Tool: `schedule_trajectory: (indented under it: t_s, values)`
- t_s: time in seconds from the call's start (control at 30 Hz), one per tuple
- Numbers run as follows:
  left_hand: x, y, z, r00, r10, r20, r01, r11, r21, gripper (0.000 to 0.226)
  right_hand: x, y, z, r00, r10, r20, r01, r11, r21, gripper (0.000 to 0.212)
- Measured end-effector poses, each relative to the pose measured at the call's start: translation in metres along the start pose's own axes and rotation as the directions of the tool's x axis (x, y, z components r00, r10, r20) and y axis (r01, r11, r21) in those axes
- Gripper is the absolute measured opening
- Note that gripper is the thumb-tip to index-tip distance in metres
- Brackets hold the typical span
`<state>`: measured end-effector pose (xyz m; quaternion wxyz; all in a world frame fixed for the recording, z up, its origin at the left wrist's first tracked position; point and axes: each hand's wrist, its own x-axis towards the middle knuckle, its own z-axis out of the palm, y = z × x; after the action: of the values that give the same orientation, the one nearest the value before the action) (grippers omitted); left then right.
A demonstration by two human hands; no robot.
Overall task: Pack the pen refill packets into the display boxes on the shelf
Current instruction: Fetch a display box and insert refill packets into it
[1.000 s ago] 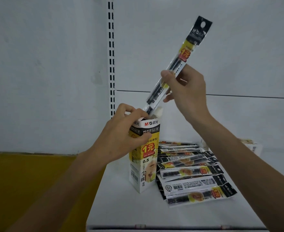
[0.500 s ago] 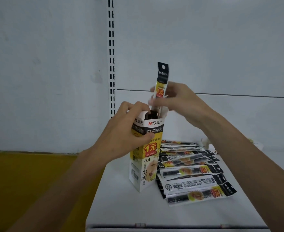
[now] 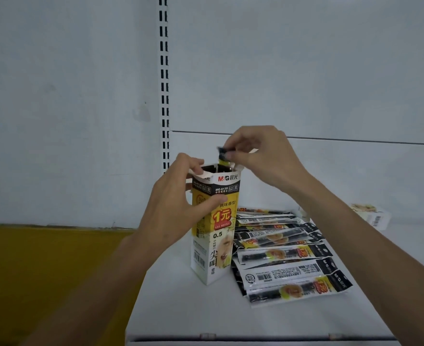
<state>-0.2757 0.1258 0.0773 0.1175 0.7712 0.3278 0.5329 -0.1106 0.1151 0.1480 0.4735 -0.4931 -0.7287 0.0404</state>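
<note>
The left hand grips the upright display box at centre frame, steadying its open top. The right hand pinches the tip of a refill packet that is almost fully inside. More packets lie fanned on the shelf, lower right.

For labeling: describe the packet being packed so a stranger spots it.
On the white shelf, a yellow-and-white display box stands beside a pile of packets. The packet pokes from its open top, pinched by the right hand; it alone stands upright.
</note>
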Motion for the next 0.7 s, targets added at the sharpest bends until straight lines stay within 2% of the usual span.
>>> schedule_trajectory:
  t_s: [0.07, 0.17, 0.27, 0.4, 0.53, 0.7]
  values:
    - [-0.001, 0.0, 0.0, 1.0, 0.004, -0.001, -0.004, 1.0, -0.001, 0.039, -0.001, 0.0, 0.005, 0.998, 0.001, 0.056, 0.005, 0.995, -0.103, 0.013]
    - [0.0, 0.0, -0.002, 1.0, -0.001, -0.021, 0.0, 0.999, -0.043, 0.033, 0.001, 0.001, 0.002, 0.993, 0.001, 0.117, 0.017, 0.988, -0.151, 0.01]
    - [0.008, 0.0, -0.005, 0.999, 0.013, -0.052, -0.012, 1.0, 0.01, 0.045, -0.001, 0.0, 0.001, 0.986, -0.016, 0.164, 0.043, 0.985, -0.164, 0.01]
    - [0.015, 0.007, -0.005, 0.997, -0.023, -0.075, 0.023, 1.0, -0.01, 0.024, -0.008, -0.001, 0.003, 0.994, -0.059, 0.09, 0.074, 0.982, -0.171, 0.022]
    - [0.017, 0.011, -0.002, 0.999, 0.005, -0.036, -0.007, 0.999, -0.04, 0.023, -0.017, 0.003, 0.011, 0.985, -0.153, 0.077, 0.166, 0.962, -0.217, 0.025]
    - [0.017, 0.01, 0.004, 0.999, 0.022, -0.041, -0.023, 0.999, -0.023, 0.028, -0.017, 0.004, 0.014, 0.972, -0.157, 0.174, 0.208, 0.922, -0.326, 0.059]
